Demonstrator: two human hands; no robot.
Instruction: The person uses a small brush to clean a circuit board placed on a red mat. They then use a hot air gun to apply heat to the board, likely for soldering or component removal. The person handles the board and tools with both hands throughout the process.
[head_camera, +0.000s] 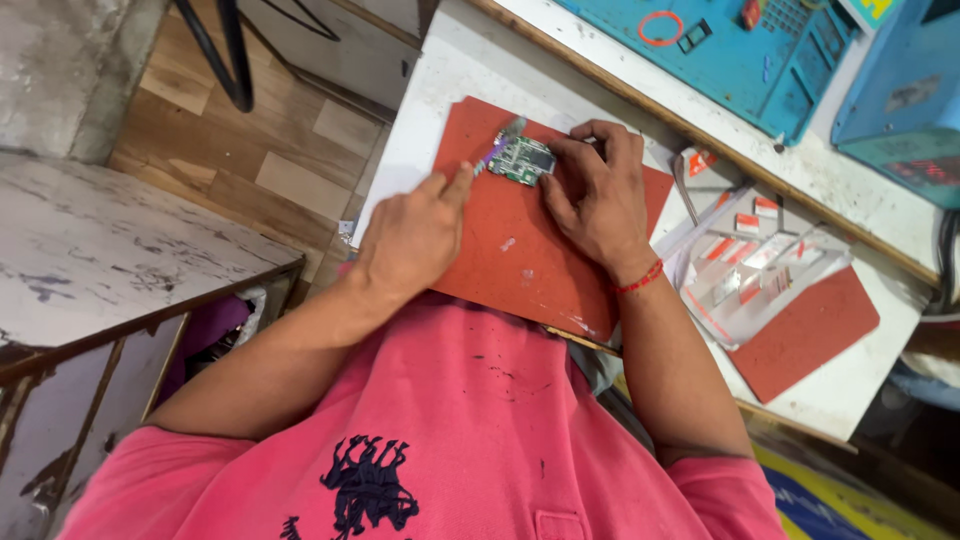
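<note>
A small green circuit board (522, 160) lies on a red mat (500, 250) on the white bench. My right hand (598, 195) presses on the board's right side, fingers curled over its edge; a red thread is tied round that wrist. My left hand (412, 232) grips a thin purple-handled tool (492, 152). The tool's tip touches the board's left end. My pink shirt fills the bottom of the view.
Several small white packets with red labels (752, 255) lie to the right, beside a second red mat (805, 335). A blue work mat (740, 50) with a red ring (660, 28) and a blue device (900, 90) sit at the back. A worn grey table (100, 250) stands left.
</note>
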